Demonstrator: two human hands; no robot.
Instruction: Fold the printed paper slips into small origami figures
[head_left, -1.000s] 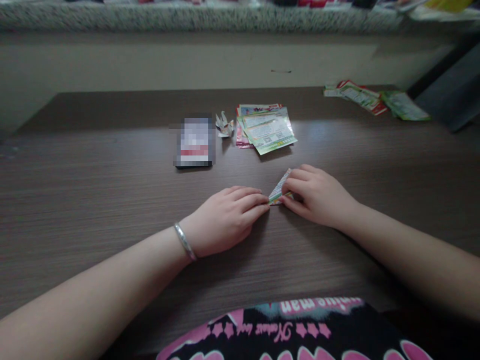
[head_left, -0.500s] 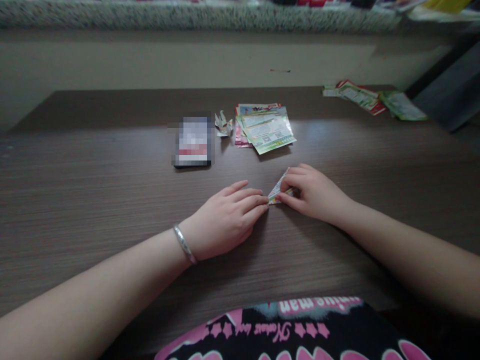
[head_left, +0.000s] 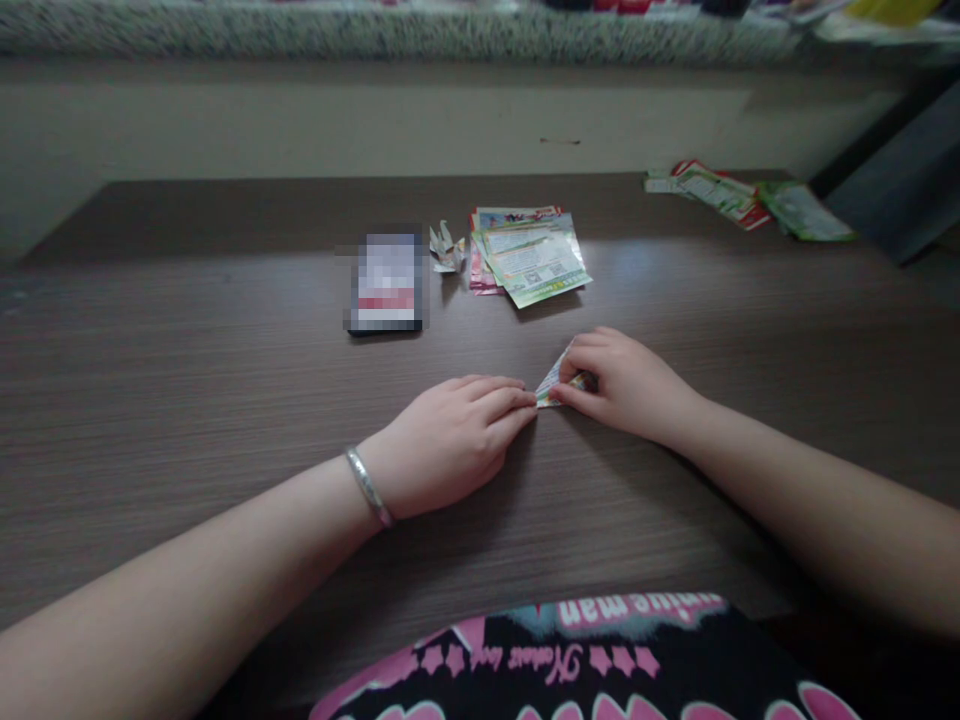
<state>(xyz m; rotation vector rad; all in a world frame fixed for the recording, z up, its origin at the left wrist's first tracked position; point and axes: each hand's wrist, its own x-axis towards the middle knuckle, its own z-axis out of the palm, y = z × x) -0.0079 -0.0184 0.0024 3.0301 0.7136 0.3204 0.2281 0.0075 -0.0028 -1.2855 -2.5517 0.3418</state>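
A small printed paper (head_left: 551, 386), folded into a pointed shape, rests on the dark wooden table in front of me. My right hand (head_left: 615, 380) grips its right part between thumb and curled fingers, which cover much of it. At the paper's left tip, the fingertips of my left hand (head_left: 457, 435) are pressed together on the corner. The left thumb is hidden beneath that hand. Beyond my hands stands a small folded paper figure (head_left: 448, 250) with pointed spikes.
Left of the paper figure lies a dark-edged device with a blurred screen (head_left: 386, 285). A stack of printed leaflets (head_left: 532, 255) sits to its right. More coloured papers (head_left: 724, 193) lie at the far right, near the wall (head_left: 375, 120).
The raised outer finger of my left hand has come down beside the others. My right hand keeps its hold, and the folded paper stays nearly in place.
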